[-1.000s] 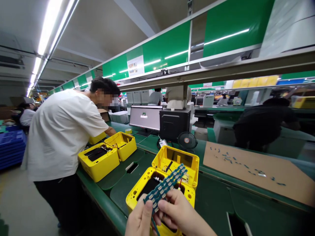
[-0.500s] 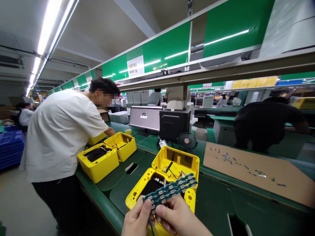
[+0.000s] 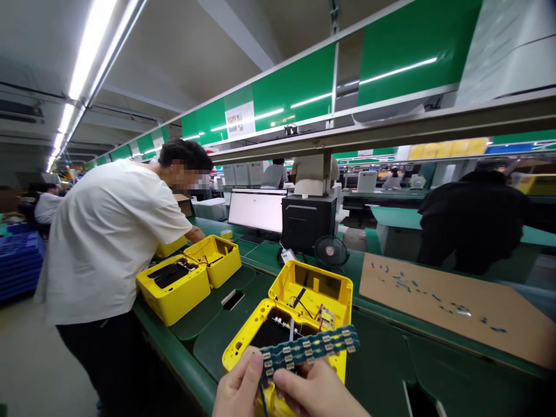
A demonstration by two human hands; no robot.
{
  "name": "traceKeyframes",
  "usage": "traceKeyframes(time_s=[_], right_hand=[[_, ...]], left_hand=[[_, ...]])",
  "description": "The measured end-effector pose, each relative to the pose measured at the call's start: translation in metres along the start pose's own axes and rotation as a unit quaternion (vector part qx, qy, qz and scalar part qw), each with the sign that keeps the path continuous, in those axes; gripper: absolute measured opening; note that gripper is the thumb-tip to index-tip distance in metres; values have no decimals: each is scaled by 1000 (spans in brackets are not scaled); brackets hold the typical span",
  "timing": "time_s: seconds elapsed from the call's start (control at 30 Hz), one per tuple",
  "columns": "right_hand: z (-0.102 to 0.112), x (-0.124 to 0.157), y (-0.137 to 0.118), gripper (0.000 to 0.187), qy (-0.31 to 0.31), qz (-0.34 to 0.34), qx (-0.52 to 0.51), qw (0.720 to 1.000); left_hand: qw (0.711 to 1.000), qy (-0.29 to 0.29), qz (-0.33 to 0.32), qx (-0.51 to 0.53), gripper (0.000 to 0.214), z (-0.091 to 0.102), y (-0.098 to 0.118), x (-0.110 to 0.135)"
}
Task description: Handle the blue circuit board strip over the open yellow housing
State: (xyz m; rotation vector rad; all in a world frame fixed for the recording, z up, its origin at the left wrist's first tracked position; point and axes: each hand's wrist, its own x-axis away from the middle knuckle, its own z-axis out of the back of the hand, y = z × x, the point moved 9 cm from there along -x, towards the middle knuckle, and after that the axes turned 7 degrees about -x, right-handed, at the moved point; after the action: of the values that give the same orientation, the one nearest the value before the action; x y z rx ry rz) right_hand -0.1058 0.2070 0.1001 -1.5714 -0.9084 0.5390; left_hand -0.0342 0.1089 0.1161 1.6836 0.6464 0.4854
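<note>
A panel of small blue-green circuit boards point(image 3: 310, 346), dotted with rows of pale rectangular parts, is held slantwise between my two hands. My left hand point(image 3: 241, 382) pinches its near left end with the thumb on top. At its lower edge my right hand point(image 3: 315, 389) grips it, thumb on top and fingers underneath. A thin blue strip point(image 3: 263, 399) hangs below the panel beside my left hand. Just behind and under the panel stands an open yellow case point(image 3: 245, 330), its lid point(image 3: 343, 284) folded back with wires and a small board inside.
Small blue pieces lie scattered on a brown board point(image 3: 408, 313) at right. A monitor point(image 3: 256, 211), black computer case point(image 3: 306, 223) and small fan point(image 3: 330, 251) stand behind. At left, a co-worker in a white shirt point(image 3: 108, 231) leans over other yellow cases point(image 3: 178, 301). The green bench point(image 3: 377, 359) has slots.
The circuit board panel has dropped slightly and lies flatter, uncovering the small board in the lid. The box with a tick has gone from the monitor. A person in black shifted right.
</note>
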Motion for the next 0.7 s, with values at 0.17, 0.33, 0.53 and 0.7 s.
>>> traceKeyframes(time_s=[0.17,0.33,0.53,0.7], right_hand=[[2,-3,11,35,-1,11,-16,1000],[-4,0,-7,32,-20,86,-5,996],[-12,6,-20,36,-47,87,-46,994],[-7,6,-20,33,-66,90,-63,992]], left_hand=[[999,-2,40,30,42,2,-14,-2],[987,38,95,123,46,4,-39,-5],[978,33,107,178,41,-8,-28,6],[985,0,65,160,29,-22,-3,15]])
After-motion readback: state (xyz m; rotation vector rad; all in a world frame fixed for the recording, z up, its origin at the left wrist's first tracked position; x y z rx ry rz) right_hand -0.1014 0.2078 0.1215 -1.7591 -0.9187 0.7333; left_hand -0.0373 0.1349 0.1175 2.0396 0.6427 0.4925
